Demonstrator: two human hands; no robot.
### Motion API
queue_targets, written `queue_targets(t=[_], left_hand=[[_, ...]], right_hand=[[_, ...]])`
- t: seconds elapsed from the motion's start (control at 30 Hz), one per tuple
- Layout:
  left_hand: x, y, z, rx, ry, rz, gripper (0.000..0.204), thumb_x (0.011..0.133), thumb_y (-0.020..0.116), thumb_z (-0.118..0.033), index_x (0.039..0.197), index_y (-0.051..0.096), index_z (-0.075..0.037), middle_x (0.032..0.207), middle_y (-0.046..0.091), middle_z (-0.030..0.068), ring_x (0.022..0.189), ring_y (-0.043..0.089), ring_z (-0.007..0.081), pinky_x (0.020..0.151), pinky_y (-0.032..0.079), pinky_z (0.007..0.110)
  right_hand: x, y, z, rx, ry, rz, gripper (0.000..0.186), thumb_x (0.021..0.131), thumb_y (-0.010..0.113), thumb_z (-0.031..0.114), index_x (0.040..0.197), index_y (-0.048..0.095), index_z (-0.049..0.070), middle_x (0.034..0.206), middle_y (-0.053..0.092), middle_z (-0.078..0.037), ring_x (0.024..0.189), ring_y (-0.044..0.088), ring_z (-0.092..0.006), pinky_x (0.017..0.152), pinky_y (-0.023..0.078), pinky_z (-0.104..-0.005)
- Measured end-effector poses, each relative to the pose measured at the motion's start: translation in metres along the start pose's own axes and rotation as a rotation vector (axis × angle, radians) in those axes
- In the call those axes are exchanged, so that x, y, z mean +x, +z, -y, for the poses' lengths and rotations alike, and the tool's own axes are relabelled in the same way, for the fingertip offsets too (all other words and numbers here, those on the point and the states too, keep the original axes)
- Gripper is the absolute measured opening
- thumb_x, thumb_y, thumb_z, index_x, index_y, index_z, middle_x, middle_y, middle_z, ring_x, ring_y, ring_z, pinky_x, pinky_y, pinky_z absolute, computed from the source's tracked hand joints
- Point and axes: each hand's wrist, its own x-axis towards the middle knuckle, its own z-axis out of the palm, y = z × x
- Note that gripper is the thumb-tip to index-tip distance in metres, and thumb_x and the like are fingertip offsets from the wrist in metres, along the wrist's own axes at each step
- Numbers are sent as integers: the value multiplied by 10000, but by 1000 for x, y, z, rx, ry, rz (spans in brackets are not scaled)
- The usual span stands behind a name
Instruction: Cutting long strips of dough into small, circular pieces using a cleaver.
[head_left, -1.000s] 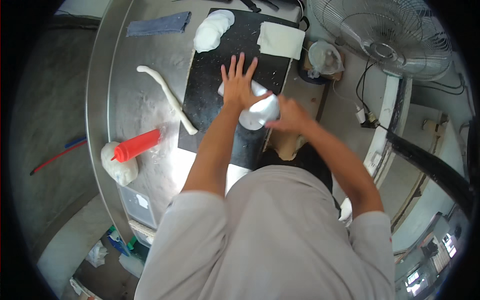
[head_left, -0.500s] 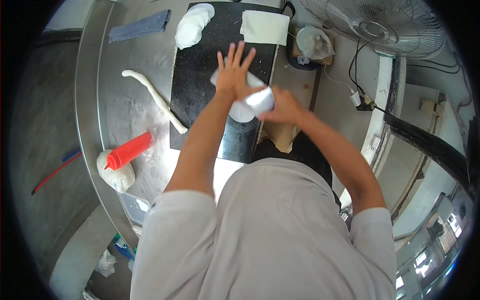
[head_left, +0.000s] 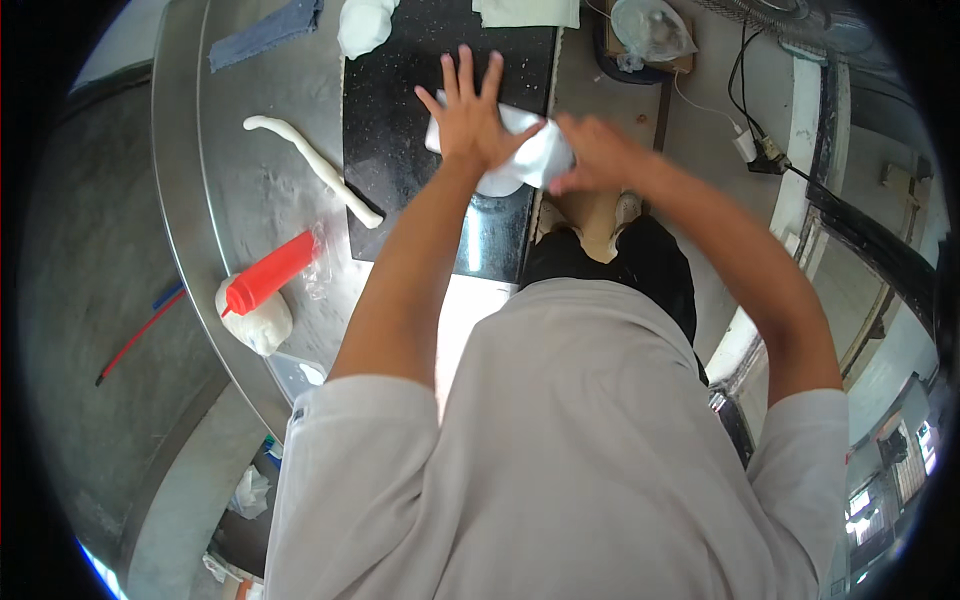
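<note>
My left hand [head_left: 470,118] lies with fingers spread on a broad, shiny, silver-white blade [head_left: 548,158] over the black board [head_left: 400,130]. My right hand [head_left: 600,155], smeared by motion, is closed at the blade's right end; its grip is partly hidden. From under the blade's near side peeks a thin white dough round [head_left: 500,184]. A pile of white dough rounds [head_left: 365,25] sits at the board's far left corner. One end of a dough rope [head_left: 310,165] rests on the board's left edge, the rest on the steel table.
Left of me, a red squeeze bottle [head_left: 270,272] leans on a dough lump [head_left: 262,325] on the steel table [head_left: 240,190]. Farther off lie a blue-grey cloth [head_left: 265,35] and a cream cloth [head_left: 525,12]. Cords [head_left: 745,90] and a fan [head_left: 780,8] are at the right.
The view has shifted, so the table and board appear higher in it. My right hand has moved a little away and to the right; my left hand stays spread on the blade.
</note>
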Motion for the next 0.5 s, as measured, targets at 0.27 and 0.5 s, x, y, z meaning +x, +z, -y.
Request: queue_targets(t=[0.27, 0.5], left_hand=[[20, -27, -25, 107, -230, -7, 1074, 728, 643, -742, 1578, 213, -246, 1633, 167, 147, 1507, 100, 401, 1056, 130, 792], [-11, -7, 6, -46, -122, -5, 1148, 674, 692, -741, 1583, 215, -227, 1636, 120, 205, 1517, 51, 408, 1098, 82, 753]], right_hand=[[26, -50, -15, -103, -134, 34, 770, 641, 882, 398, 1156, 470, 1, 911, 670, -245, 896, 657, -461, 769, 532, -495], [24, -26, 9, -21, -115, 165, 822, 640, 882, 409, 1205, 475, -28, 1022, 644, -287, 959, 646, -462, 828, 528, -481]])
